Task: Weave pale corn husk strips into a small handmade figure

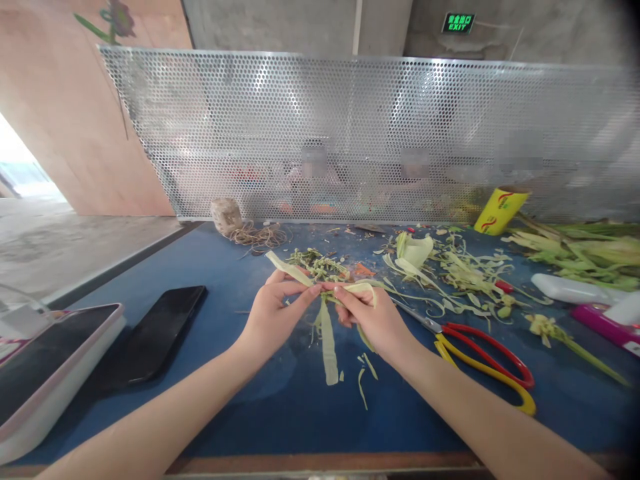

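Note:
My left hand [280,303] and my right hand [370,313] meet over the middle of the blue table, fingertips nearly touching. Each pinches part of a pale green corn husk strip [329,343]; one piece sticks out up and left past my left fingers, another hangs down between the hands. The exact spot where the strips cross is hidden by my fingers. Just behind my hands lies a pile of small knotted green husk pieces [320,263]. Scissors [465,333] with one red and one yellow handle rest beside my right wrist, their blades partly behind it.
A black phone [155,333] and a pink-edged case [60,360] lie at left. Twine [260,235] sits at the back. Husk scraps [465,273], a yellow roll [500,210], a husk bundle [575,247] and a glue gun-like white object [570,288] fill the right. A perforated metal screen [350,133] stands behind.

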`<action>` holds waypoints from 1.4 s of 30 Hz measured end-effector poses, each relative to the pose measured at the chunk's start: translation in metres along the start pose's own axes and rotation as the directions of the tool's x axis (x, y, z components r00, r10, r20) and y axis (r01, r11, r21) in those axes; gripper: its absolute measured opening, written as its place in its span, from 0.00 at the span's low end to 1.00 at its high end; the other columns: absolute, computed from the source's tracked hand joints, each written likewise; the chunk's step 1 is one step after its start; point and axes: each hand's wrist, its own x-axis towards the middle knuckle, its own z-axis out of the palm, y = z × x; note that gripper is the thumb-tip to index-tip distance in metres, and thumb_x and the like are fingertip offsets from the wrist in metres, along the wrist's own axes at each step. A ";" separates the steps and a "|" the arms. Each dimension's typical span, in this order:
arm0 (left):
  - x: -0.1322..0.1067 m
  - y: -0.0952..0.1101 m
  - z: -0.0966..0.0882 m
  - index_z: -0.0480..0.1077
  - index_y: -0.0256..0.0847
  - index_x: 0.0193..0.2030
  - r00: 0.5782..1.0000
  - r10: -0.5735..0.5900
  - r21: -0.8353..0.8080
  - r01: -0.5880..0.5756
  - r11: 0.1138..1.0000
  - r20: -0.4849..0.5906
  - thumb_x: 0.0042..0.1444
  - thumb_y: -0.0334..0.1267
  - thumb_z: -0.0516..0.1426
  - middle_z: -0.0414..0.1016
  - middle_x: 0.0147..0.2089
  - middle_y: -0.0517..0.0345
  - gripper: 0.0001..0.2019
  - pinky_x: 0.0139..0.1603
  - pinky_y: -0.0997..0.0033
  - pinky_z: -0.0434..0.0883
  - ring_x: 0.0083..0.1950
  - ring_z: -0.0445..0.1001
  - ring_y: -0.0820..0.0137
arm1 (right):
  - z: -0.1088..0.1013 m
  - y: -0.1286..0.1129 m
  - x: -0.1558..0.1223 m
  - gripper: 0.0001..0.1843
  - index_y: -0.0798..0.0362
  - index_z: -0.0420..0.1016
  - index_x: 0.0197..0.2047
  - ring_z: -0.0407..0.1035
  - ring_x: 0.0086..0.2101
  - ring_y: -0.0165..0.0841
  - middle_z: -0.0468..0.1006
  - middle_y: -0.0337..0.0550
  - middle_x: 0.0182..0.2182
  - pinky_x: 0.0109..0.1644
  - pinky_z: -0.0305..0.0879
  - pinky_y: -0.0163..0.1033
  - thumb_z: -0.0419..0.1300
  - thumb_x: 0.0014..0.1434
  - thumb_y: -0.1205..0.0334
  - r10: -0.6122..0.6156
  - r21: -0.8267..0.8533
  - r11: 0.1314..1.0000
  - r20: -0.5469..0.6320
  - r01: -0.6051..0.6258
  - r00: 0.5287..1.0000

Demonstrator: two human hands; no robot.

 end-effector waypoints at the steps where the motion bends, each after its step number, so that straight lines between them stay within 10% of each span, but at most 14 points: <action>1: 0.000 0.000 0.000 0.75 0.42 0.27 1.000 -0.001 -0.001 0.001 1.000 0.005 0.49 0.43 0.56 0.69 0.39 0.56 0.10 0.49 0.65 0.64 0.47 0.66 0.65 | 0.000 0.000 0.000 0.19 0.55 0.75 0.28 0.54 0.16 0.24 0.63 0.36 0.15 0.22 0.51 0.33 0.52 0.54 0.50 0.000 -0.014 1.000 0.001 0.000 1.000; 16: -0.002 -0.001 0.001 0.73 0.44 0.26 0.989 0.034 0.222 -0.065 0.973 0.141 0.44 0.42 0.59 0.71 0.41 0.55 0.06 0.49 0.55 0.58 0.49 0.63 0.60 | -0.004 0.006 0.001 0.13 0.55 0.71 0.35 0.63 0.21 0.28 0.70 0.37 0.20 0.27 0.61 0.35 0.59 0.49 0.56 0.065 0.010 0.998 0.024 -0.066 0.998; 27: -0.010 0.001 0.000 0.73 0.46 0.26 0.923 0.375 0.586 -0.353 0.730 0.089 0.52 0.38 0.55 0.73 0.38 0.57 0.07 0.46 0.54 0.49 0.47 0.62 0.60 | -0.001 0.007 -0.001 0.07 0.54 0.71 0.31 0.67 0.24 0.29 0.73 0.39 0.25 0.28 0.63 0.33 0.58 0.48 0.61 -0.105 -0.260 0.963 -0.110 0.073 0.988; 42: -0.005 0.011 -0.005 0.71 0.41 0.24 0.957 -0.049 0.246 -0.024 0.969 0.285 0.47 0.41 0.56 0.68 0.37 0.57 0.07 0.43 0.64 0.61 0.42 0.66 0.66 | 0.000 0.003 -0.003 0.07 0.53 0.68 0.27 0.60 0.18 0.24 0.67 0.35 0.20 0.21 0.57 0.30 0.58 0.48 0.58 -0.048 -0.146 0.989 -0.086 0.035 0.995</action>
